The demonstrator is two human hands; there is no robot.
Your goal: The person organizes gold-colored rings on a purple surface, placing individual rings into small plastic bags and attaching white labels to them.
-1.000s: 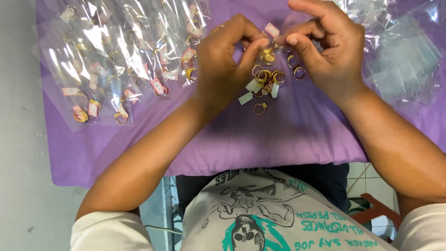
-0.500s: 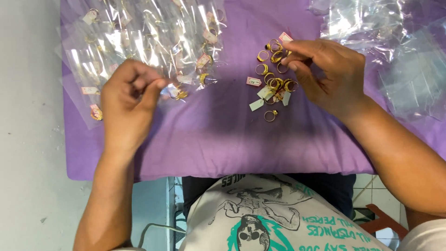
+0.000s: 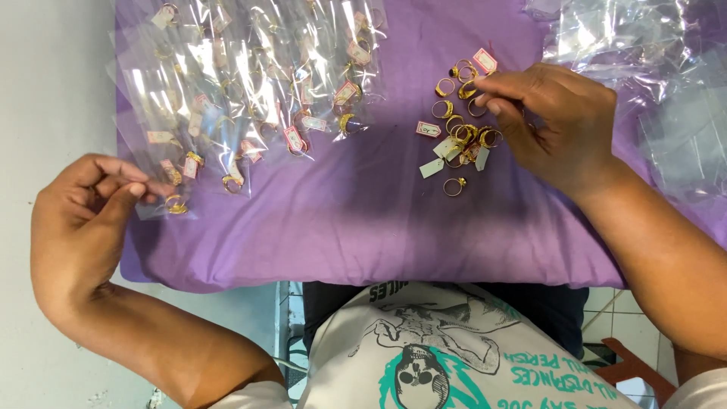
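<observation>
Left hand point(image 3: 83, 220) has carried a bagged gold ring point(image 3: 176, 204) to the purple cloth's point(image 3: 341, 227) left edge, pinching its bag; right hand point(image 3: 553, 121) now pinches among loose rings point(image 3: 462, 136).

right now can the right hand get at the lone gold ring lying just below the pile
Probably yes. The right hand has its fingers on the ring pile, and the lone ring lies bare on the purple cloth just below, with nothing covering it.

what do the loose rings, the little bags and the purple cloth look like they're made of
Loose rings: yellow, shiny metal, gold-coloured; real gold or plating can't be told.
Little bags: thin clear plastic film, judging by the glare and crinkles.
Purple cloth: matte woven fabric, soft folds, padded-looking edge.
Right hand is over the rings; left hand pinches a bag's edge.
</observation>
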